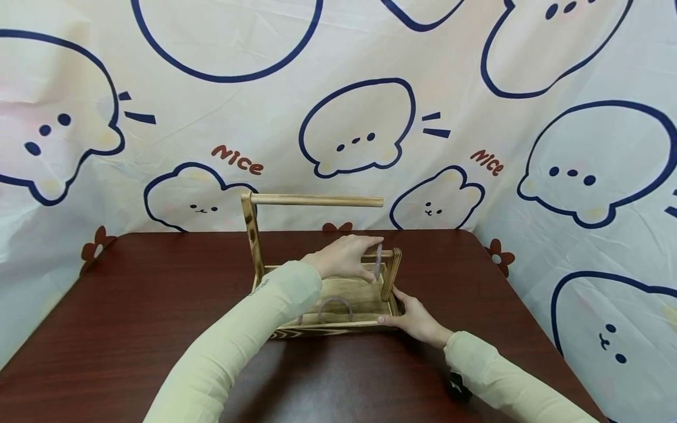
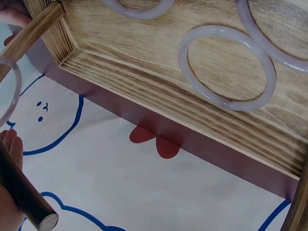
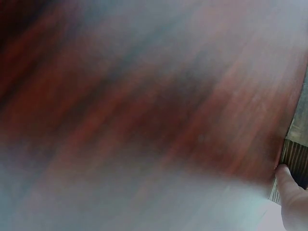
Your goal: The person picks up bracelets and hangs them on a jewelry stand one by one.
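Observation:
A wooden tray stands mid-table with a tall left post carrying a horizontal dowel whose right end is free. My left hand reaches over the tray and pinches a pale ring upright beside the shorter right post. In the left wrist view that ring shows at the left edge. My right hand grips the tray's front right corner, thumb on its edge. One ring lies on the tray floor; the left wrist view shows that ring whole and two more in part.
The dark red table stretches to both sides of the tray. A cartoon-print cloth hangs behind and along the table's sides. A small dark object sits by my right sleeve. The right wrist view is mostly blurred.

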A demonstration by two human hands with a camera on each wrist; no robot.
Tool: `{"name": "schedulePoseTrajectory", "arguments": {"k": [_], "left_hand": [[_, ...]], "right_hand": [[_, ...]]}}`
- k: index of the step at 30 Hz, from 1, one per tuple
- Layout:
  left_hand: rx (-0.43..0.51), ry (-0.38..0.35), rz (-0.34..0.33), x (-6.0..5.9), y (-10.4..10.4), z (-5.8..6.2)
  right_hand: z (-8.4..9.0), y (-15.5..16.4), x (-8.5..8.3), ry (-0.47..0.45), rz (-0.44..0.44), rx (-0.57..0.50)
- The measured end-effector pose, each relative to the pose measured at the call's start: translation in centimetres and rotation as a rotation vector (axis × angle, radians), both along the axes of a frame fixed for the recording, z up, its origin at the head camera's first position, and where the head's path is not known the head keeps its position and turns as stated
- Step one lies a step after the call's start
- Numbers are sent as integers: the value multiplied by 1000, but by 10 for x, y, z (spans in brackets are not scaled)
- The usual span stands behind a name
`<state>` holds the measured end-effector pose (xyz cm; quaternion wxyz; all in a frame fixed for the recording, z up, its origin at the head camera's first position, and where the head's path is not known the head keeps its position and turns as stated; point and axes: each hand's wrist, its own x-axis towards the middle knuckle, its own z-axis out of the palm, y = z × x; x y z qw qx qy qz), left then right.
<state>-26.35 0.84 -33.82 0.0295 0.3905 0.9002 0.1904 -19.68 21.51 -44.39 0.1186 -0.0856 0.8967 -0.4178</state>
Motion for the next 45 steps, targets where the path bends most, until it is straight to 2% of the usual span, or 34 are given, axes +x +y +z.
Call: {"name": "schedulePoseTrajectory", "arguments": {"k": [6, 15, 24, 34, 39, 45], "left_hand": [[47, -21, 7, -1, -1, 0], [227, -95, 35, -3, -5, -1], [291, -88, 34, -3, -5, 2], [365, -69, 77, 2, -15, 14], [399, -102, 111, 7, -26, 20], [457, -117, 112, 13, -38, 26]], "right_hand": [[-1, 0, -1, 1, 3, -8], [-1, 1, -1, 4, 4, -7], [1, 2, 0, 8, 2, -14], [-2, 1, -1, 17, 14, -43], [-1, 0, 0, 28, 9, -37], [-2, 0, 0, 22, 6, -26]]}}
